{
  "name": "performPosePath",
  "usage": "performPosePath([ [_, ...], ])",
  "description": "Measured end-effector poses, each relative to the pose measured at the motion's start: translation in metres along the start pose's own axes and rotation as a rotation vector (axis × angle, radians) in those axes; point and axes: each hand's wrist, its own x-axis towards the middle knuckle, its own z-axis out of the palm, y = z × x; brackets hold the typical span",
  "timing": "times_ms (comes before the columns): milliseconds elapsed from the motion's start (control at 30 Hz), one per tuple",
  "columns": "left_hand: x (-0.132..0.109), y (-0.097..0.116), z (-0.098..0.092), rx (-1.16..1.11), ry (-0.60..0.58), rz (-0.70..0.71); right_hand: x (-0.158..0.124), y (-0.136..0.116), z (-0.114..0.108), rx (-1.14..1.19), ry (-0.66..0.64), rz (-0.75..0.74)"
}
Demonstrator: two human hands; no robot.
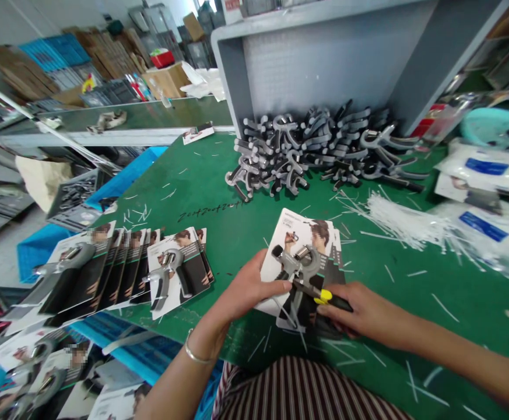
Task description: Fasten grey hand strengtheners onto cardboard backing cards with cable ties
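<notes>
My left hand (249, 289), with a bangle on its wrist, is closed on the left edge of a printed backing card (290, 224). Its thumb lies across the card's front, near a grey and black hand-grip exerciser (309, 265) mounted there. More cards lie beneath this one. In my right hand (355, 308) is a pair of cutting pliers (337, 300) with black and yellow handles. Their jaws reach the exerciser's handle beside my left thumb. Whether the jaws are closed on a tie is too small to tell.
Loose exercisers (289, 146) spill from a tipped grey bin (315, 70). White cable ties (403, 216) lie at right near plastic bags (485, 227); clipped pieces litter the green table (219, 192). Carded exercisers (175, 274) overlap at left, above a blue crate (149, 356).
</notes>
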Motion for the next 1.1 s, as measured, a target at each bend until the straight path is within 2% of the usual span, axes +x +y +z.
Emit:
performPosePath([
  [67,0.004,-0.002,-0.003,-0.081,-0.052,-0.004,0.0,0.004,0.009,0.343,-0.176,0.083],
  [100,0.005,-0.005,-0.003,-0.135,-0.064,-0.004,-0.001,0.006,0.015,0.511,-0.215,0.111],
  [167,0.01,-0.011,-0.002,-0.238,-0.03,0.008,-0.004,0.009,0.025,0.802,-0.197,0.136],
  [233,0.015,-0.017,0.004,-0.321,0.105,0.058,-0.008,0.01,0.035,1.03,-0.187,0.13],
  [333,0.022,-0.021,0.018,-0.409,0.422,0.208,-0.012,0.006,0.048,1.225,-0.337,0.059],
  [400,0.026,-0.02,0.029,-0.464,0.575,0.293,-0.009,0.0,0.057,1.293,-0.43,-0.01],
  [467,0.027,-0.018,0.038,-0.517,0.627,0.331,-0.001,-0.005,0.064,1.357,-0.466,-0.07],
  [700,0.017,-0.021,0.047,-0.537,0.62,0.28,0.023,-0.008,0.073,1.485,-0.5,-0.16],
  [933,0.016,-0.022,0.05,-0.548,0.584,0.308,0.026,0.003,0.075,1.476,-0.464,-0.155],
  [1100,0.016,-0.023,0.05,-0.557,0.581,0.293,0.026,0.002,0.078,1.464,-0.496,-0.133],
])
